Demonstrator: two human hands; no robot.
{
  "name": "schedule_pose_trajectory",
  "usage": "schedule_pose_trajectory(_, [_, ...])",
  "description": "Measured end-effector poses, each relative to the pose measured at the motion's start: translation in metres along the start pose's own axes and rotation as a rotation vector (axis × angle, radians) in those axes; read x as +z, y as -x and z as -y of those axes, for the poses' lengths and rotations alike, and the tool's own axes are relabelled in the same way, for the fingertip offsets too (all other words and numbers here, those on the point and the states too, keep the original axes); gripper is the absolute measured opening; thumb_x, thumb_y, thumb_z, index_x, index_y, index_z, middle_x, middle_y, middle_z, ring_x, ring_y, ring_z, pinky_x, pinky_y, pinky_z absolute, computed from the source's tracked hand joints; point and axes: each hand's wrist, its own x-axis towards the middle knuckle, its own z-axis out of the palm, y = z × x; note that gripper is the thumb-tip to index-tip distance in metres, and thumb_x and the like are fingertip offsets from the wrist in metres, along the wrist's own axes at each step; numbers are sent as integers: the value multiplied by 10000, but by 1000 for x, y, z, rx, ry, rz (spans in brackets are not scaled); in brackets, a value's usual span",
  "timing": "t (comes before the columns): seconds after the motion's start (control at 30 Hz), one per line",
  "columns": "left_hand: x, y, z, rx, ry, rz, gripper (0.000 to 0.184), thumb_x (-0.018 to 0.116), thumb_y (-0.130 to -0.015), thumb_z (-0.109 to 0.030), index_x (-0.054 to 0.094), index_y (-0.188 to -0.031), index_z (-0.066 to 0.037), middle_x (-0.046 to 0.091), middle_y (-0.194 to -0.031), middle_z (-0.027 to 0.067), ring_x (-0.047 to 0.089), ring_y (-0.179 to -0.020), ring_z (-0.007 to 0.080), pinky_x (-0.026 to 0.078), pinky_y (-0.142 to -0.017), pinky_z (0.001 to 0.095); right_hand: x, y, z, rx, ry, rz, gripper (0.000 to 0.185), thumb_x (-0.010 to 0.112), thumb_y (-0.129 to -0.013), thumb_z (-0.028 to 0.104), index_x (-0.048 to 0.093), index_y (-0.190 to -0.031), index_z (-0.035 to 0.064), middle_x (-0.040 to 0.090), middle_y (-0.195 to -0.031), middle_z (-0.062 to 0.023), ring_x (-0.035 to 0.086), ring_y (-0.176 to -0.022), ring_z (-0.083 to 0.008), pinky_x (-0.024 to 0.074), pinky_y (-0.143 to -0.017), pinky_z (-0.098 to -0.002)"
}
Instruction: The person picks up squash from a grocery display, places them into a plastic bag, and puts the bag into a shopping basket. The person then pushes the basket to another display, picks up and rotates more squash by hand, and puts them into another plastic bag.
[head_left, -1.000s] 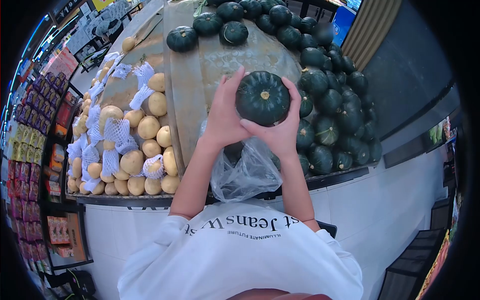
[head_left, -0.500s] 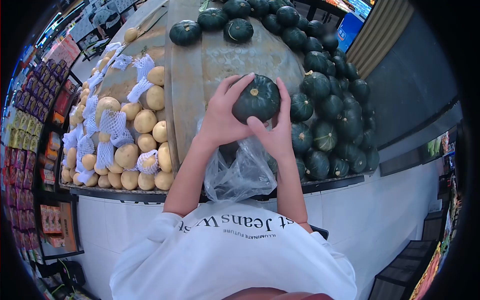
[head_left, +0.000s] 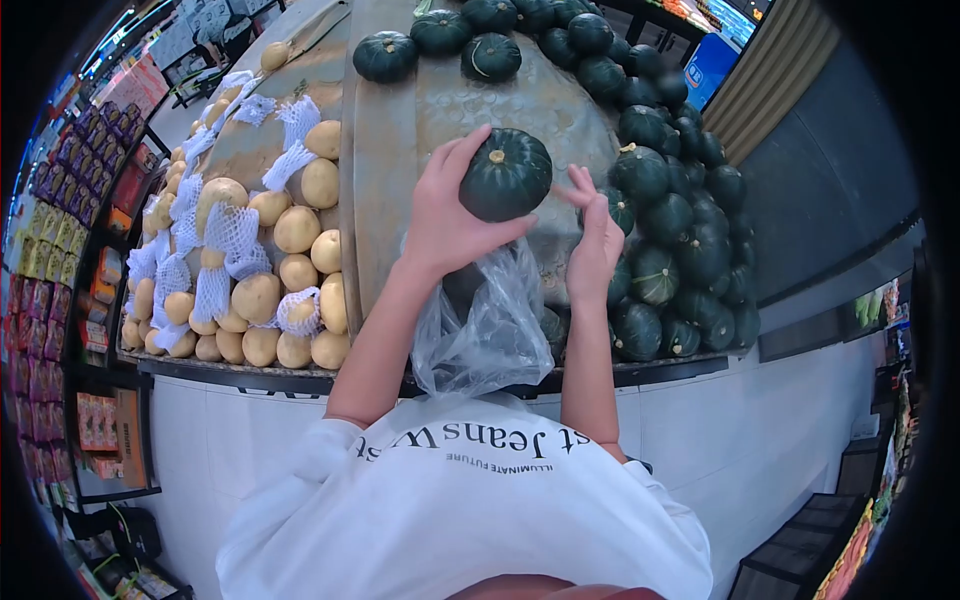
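- Head view: nearest was the white shirt, and beyond it a clear plastic bag bunched up by the near edge of the desk. What held the bag could not be told; loose folds so close under the hands could plausibly have snagged a wrist or finger.
- The left hand was clamped on a dark green pumpkin, thumb along its near side and fingers around its left. The pumpkin was in front of the shirt, beyond the bag.
- The right hand was apart from the pumpkin, just to its right, fingers loosely spread and holding nothing. With one hand carrying the weight, the smooth, round rind looked likely to roll out on its unsupported right side if that grip slackened.
- Right of the hands, more pumpkins were heaped; a knock from the right hand might have set one rolling.
- To the left lay yellow fruit, some in white foam nets; a dropped pumpkin could have bruised them.
- Farther off, a few pumpkins sat well clear of the hands.
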Motion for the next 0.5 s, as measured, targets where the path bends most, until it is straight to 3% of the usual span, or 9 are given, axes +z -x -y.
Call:
schedule_pose_trajectory(0.17, [0, -1, -4, -13, -6, -4, 888, 867, -529, -224, 482, -1306, -35, 595, -1119, 137, 594, -1040, 263, 474, -912, 374, 10, 4, 16, -45, -261, -55, 500, 550, -914, 61, 378, -1377, -16, 431, -1388, -199, 403, -1315, -290, 332, -1070, -363])
schedule_pose_trajectory(0.27, [-1, -1, -6, -23, 15, 11, 890, 864, -529, -230, 480, -1307, -29, 599, -1121, 145, 598, -1043, 267, 473, -916, 375, 13, 5, 24, 137, -563, 21, 585, 557, -904, 44, 286, -1420, 2, 330, -1451, -215, 351, -1345, -300, 285, -1103, -375])
schedule_pose_trajectory(0.3, [-2, -1, -7, -19, 18, 15, 888, 862, -532, -233, 480, -1306, -26, 600, -1124, 148, 599, -1047, 269, 472, -919, 376, 14, 7, 22, 183, -651, 83, 706, 603, -885, 86, 186, -1451, 16, 295, -1464, -211, 327, -1356, -288, 279, -1104, -378])
schedule_pose_trajectory(0.5, [-15, 3, -20, 74, 85, -7, 881, 844, -527, -238, 481, -1303, -32, 591, -1142, 174, 602, -1054, 299, 476, -913, 392, 22, 12, 26, 53, -719, 319, 882, 714, -810, 173, 142, -1468, 38, 303, -1454, -161, 330, -1344, -265, 270, -1106, -383])
